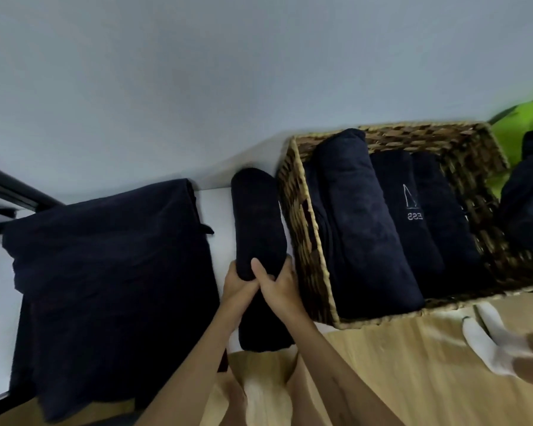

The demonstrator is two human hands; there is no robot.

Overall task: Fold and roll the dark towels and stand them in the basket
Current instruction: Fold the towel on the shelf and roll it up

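A dark rolled towel [257,222] lies on the white surface just left of the wicker basket [302,241]. Both hands grip its near end: my left hand [237,282] from the left, my right hand [277,279] from the right with the thumb on top. Below my hands a flat, unrolled part of the towel [263,329] runs toward me. Inside the basket stand three rolled dark towels [360,222]; the middle one [413,210] bears a pale logo. A pile of loose dark towels [111,272] lies to the left.
The white surface [216,204] ends at a pale wall behind. More dark cloth [526,192] and something bright green [517,130] lie right of the basket. Wooden floor [397,364] is below, with a foot in a white sock [490,342] at right.
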